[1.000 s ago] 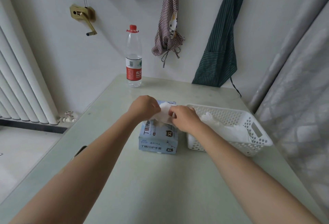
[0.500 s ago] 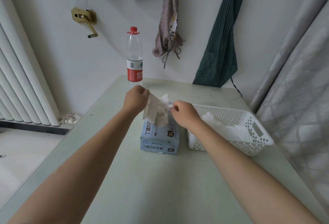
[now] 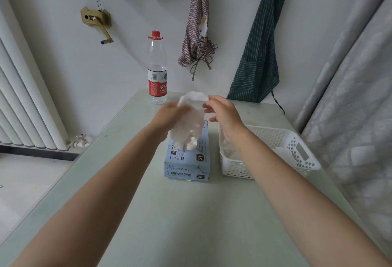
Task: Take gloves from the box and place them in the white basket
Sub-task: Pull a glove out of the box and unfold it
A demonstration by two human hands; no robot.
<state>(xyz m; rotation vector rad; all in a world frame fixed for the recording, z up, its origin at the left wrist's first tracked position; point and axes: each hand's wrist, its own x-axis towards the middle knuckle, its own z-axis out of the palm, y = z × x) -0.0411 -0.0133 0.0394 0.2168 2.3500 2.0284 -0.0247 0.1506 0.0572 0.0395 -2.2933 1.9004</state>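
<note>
Presently, item one: a glove (image 3: 188,126), thin, translucent white, held up above the box (image 3: 187,160), its cuff topmost and its fingers hanging down to the box's top opening (whether the tips are quite free of the slot cannot be told).

Left hand (image 3: 169,116): fingers curled round the glove's upper part, at the cuff's left side. Right hand (image 3: 222,114): fingertips at the cuff's right edge, seemingly pinching it, the other fingers loosely spread.

Item two: the box, pale blue, marked XL, lying on the table (image 3: 191,224) near the middle.

Item three: the white basket (image 3: 297,154), perforated, just right of the box, with crumpled white gloves already inside.

Also present: a water bottle (image 3: 157,69) at the table's far edge; a checked apron (image 3: 198,33) and a dark striped apron (image 3: 258,50) on the far wall.

Handling, as a judgement: the glove is very light, limp and slightly clingy, likely to drag a neighbour out after it. The rolled cuff is the firmest place to take hold; it needs no care against breakage and can be dropped into the basket.
</note>
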